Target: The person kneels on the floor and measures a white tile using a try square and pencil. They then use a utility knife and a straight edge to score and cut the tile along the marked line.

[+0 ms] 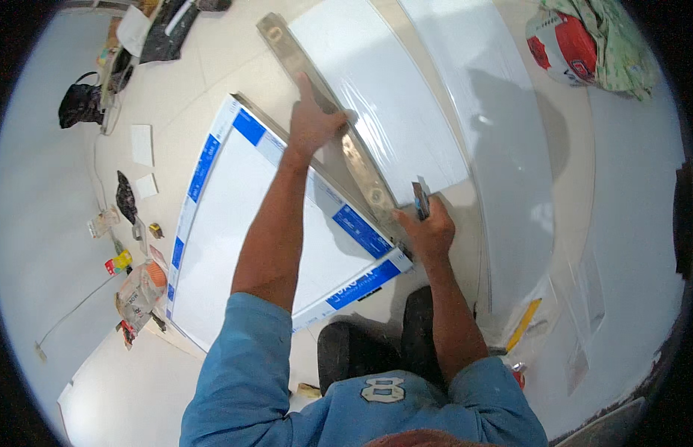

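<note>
My left hand [310, 123] presses flat on a long metal straightedge [361, 171] that runs diagonally from the far left down to the near right. The straightedge lies along the edge of a white panel with blue-striped protective film [234, 201]. My right hand [430, 229] is closed around a small cutting knife [420, 200], its blade against the near end of the straightedge. A second white panel wrapped in clear film [391, 97] lies just beyond the straightedge.
More white sheets [510, 149] lie to the right on the pale floor. A red and white sack [562, 46] sits far right. Black bags [80, 103], small packets [138, 294] and a tape measure [156, 230] lie at the left. A yellow tool [523, 324] rests near my right knee.
</note>
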Demonstrator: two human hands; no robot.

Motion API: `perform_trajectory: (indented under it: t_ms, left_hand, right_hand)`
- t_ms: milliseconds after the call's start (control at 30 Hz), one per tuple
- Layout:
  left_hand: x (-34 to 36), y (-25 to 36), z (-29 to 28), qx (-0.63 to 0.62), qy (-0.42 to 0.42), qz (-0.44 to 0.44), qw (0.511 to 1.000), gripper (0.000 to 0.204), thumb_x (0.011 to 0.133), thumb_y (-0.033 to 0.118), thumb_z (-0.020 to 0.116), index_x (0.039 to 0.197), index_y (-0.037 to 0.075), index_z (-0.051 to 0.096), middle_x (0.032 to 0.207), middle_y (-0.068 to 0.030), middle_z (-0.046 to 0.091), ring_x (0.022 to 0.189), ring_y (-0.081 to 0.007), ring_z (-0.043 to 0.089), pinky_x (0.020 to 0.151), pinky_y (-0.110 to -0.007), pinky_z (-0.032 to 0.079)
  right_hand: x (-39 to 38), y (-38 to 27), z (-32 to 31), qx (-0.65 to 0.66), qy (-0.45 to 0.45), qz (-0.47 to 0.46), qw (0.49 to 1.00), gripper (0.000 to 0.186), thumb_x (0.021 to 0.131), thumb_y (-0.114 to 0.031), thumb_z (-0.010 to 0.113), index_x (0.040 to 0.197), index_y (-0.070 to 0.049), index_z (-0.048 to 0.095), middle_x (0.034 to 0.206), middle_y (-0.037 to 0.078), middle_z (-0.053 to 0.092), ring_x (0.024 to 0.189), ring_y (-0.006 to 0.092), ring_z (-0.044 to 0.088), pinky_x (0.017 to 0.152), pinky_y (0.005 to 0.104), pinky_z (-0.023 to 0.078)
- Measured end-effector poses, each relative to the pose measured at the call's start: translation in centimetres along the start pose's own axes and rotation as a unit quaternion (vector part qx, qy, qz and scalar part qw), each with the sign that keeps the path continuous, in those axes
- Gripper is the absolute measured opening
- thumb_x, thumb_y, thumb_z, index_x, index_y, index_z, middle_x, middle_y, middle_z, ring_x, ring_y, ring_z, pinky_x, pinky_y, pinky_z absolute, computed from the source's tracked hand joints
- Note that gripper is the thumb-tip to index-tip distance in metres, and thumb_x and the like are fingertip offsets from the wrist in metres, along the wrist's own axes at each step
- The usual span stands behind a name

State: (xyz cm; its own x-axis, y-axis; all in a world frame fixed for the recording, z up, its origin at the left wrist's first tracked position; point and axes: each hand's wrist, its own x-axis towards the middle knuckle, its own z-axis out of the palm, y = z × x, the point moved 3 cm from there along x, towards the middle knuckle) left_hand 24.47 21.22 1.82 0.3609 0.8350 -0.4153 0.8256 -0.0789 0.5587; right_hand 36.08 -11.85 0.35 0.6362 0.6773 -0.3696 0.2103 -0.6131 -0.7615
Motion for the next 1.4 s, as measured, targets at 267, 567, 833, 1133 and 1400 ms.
perform_trajectory:
  t_ms: [267, 567, 833, 1133, 1400]
  left_hand:
    - [-0.3, 0.5, -0.1, 0.005, 0.047, 0.018, 0.999, 0.127, 0.080, 0.014, 0.086, 0.173, -0.004, 0.002, 0.134, -0.0369, 0.067, 0.118, -0.0456, 0.072, 0.103, -0.044, 0.060]
    - [-3.1, 1.6, -4.5, -0.538, -0.058, 0.047, 0.839, 0.076, 0.089, 0.001, 0.059, 0.162, -0.006, 0.039, 0.126, -0.0260, 0.069, 0.112, -0.0370, 0.072, 0.107, -0.050, 0.059]
    - [-7.4, 7.1, -7.0, -0.721, -0.161, 0.028, 0.674, 0.048, 0.096, 0.007, 0.061, 0.141, -0.008, 0.052, 0.131, -0.0254, 0.064, 0.114, -0.0376, 0.071, 0.110, -0.052, 0.059]
    - [-14.5, 10.4, -8.1, -0.168, -0.314, 0.034, 0.934, 0.033, 0.099, 0.019, 0.078, 0.125, -0.002, 0.073, 0.106, -0.0143, 0.080, 0.095, -0.0250, 0.076, 0.092, -0.043, 0.061]
    - [-12.7, 13.2, -10.3, 0.304, -0.286, 0.195, 0.887, 0.034, 0.073, 0.027, 0.099, 0.095, 0.007, 0.082, 0.081, -0.0101, 0.078, 0.075, -0.0271, 0.076, 0.075, -0.045, 0.059]
  right_hand:
    - [-0.2, -0.4, -0.5, -0.034, 0.024, -0.044, 0.998, 0.050, 0.073, -0.031, 0.102, 0.098, -0.007, 0.066, 0.080, 0.005, 0.064, 0.069, 0.0202, 0.059, 0.067, 0.0400, 0.053]
    - [-0.4, 0.5, -0.7, 0.019, -0.013, 0.009, 1.000, 0.047, 0.085, -0.044, 0.092, 0.093, -0.006, 0.066, 0.080, 0.011, 0.065, 0.072, 0.0313, 0.066, 0.070, 0.0487, 0.053]
    - [1.5, 0.7, -4.2, 0.059, -0.017, 0.040, 0.997, 0.035, 0.093, -0.031, 0.088, 0.097, -0.004, 0.066, 0.082, 0.013, 0.069, 0.072, 0.0328, 0.067, 0.071, 0.0478, 0.053]
    - [4.4, -15.4, -17.6, -0.231, 0.061, -0.380, 0.893, 0.082, 0.080, -0.015, 0.094, 0.153, -0.008, 0.056, 0.157, 0.019, 0.056, 0.135, 0.0388, 0.065, 0.109, 0.0478, 0.058]
    - [2.7, -10.5, -13.3, -0.304, -0.176, -0.340, 0.873, 0.026, 0.088, -0.018, 0.082, 0.105, -0.004, 0.069, 0.091, 0.019, 0.072, 0.086, 0.0374, 0.073, 0.078, 0.0509, 0.060]
